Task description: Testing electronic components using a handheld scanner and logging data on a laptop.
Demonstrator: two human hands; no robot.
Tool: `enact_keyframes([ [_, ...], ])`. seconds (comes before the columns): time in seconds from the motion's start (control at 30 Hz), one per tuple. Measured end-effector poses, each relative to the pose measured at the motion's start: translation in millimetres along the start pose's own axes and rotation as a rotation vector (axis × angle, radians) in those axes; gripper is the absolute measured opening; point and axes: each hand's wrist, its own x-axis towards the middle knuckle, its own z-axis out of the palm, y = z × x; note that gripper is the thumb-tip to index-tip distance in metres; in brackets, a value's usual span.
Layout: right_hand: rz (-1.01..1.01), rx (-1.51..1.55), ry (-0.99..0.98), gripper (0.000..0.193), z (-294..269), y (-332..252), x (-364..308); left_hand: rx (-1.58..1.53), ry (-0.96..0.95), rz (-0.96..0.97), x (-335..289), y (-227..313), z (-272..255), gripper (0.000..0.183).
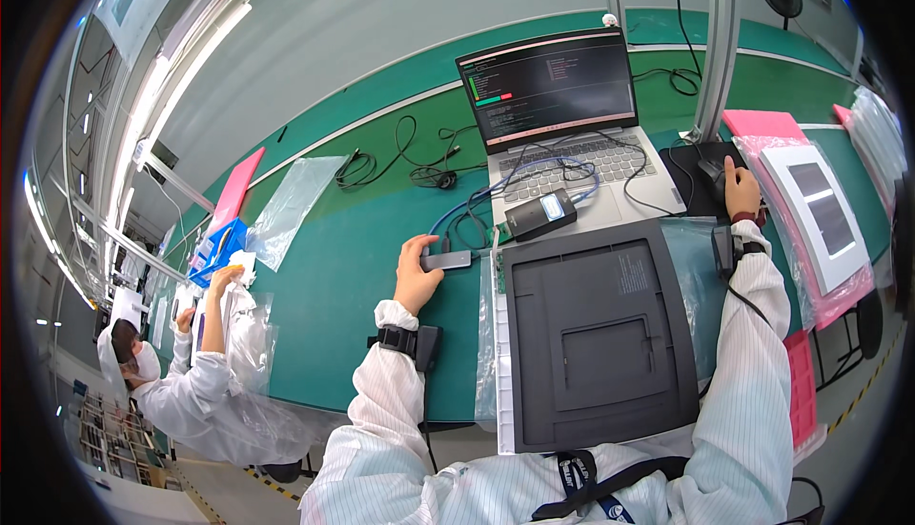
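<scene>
Here's the left hand, its grip narrowed to a pinch, thumb and fingers closed on the left end of a small grey device. That device sits above the green bench, just left of a dark panel and near the front left corner of the laptop. Over on the right, the right hand is touching a black mouse, fingers curled at its side; how tight that grip is, I cannot tell. And the lettering: lines of tiny text and green and red bars on the laptop screen, a white-and-blue label on a black box, faint small print on the panel, white lettering on a dark strap.
</scene>
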Motion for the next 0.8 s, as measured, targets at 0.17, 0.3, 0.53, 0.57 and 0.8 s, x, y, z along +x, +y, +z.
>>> enact_keyframes([
  [0.17, -0.004, -0.001, 0.009, 0.061, -1.0, -2.9, -1.0, -0.019, -0.003, 0.002, -0.5, -0.6, -1.2, 0.052],
  [0.3, -0.002, -0.009, 0.009, 0.061, -0.1, -0.1, -0.4, -0.034, 0.010, 0.004, -0.5, 0.2, -0.7, 0.050],
  [0.53, -0.007, -0.006, 0.006, 0.061, 0.5, -0.5, -0.5, -0.041, 0.015, -0.039, -0.2, 0.7, -1.3, 0.048],
  [0.57, -0.004, -0.004, 0.002, 0.061, 0.1, -0.8, -0.7, -0.036, 0.014, -0.037, -0.2, 0.4, -1.2, 0.047],
  [0.8, -0.007, -0.013, 0.008, 0.060, 0.2, -0.4, -1.2, 0.005, 0.043, 0.009, -0.4, -0.6, -0.4, 0.042],
])
